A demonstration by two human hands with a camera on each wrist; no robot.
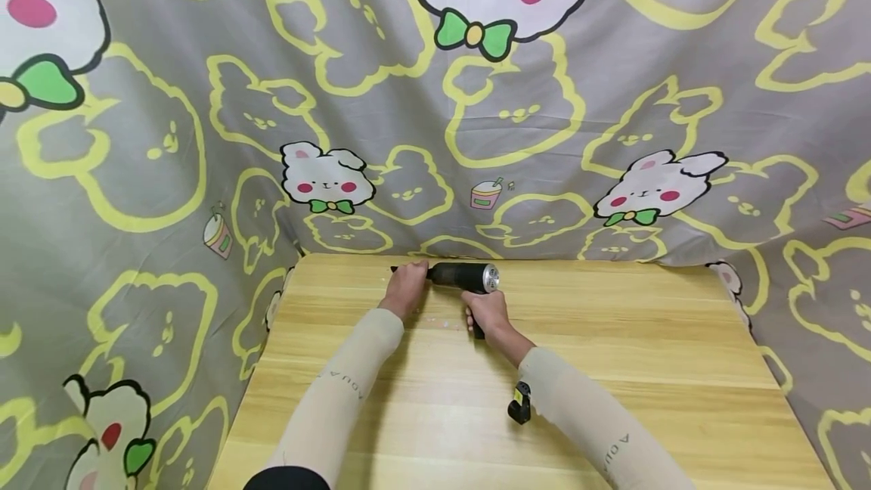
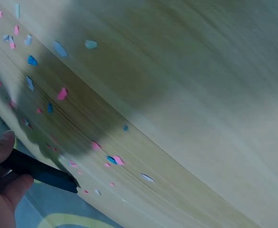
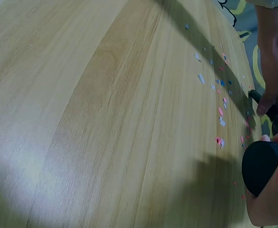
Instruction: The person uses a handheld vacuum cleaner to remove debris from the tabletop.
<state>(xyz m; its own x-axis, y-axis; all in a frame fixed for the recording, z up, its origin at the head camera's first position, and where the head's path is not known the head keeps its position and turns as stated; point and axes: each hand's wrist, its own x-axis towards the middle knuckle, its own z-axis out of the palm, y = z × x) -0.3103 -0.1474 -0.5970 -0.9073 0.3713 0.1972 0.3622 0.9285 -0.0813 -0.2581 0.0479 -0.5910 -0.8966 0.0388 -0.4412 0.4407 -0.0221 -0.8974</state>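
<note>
A black handheld vacuum cleaner (image 1: 457, 275) with a silver end cap is held level above the far edge of the table. My right hand (image 1: 490, 312) grips its handle (image 3: 264, 166), which points down and toward me. My left hand (image 1: 407, 284) holds the slim nozzle (image 2: 39, 172) between thumb and fingers, and the nozzle points left. Its tip sits close to small paper scraps (image 2: 62, 93) in pink, blue and pale colours, scattered along the back of the table. Whether the tip touches the wood I cannot tell.
The wood-grain table (image 1: 449, 399) ends at a grey curtain (image 1: 537, 134) with yellow outlines and white cartoon animals, which hangs behind and along both sides. A small black device (image 1: 520, 404) is strapped at my right wrist.
</note>
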